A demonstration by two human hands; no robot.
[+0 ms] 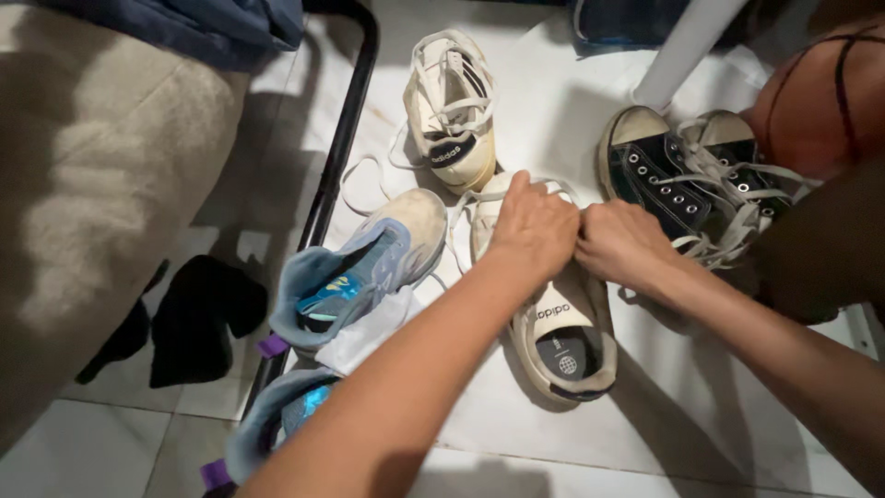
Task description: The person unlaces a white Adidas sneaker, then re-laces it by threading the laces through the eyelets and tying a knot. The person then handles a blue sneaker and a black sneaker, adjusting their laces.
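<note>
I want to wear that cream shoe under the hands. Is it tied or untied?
Untied, it seems. Both hands, left and right, grip the cream shoe at its laces, and a loose white lace trails beside it; no bow shows.

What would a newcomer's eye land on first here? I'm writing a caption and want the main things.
Both hands, the left hand and right hand, meet at the centre over the laces of a cream sneaker. Its mate lies above; grey-blue high-tops sit to the left, and black canvas sneakers to the right, on the white tiled floor.
</note>
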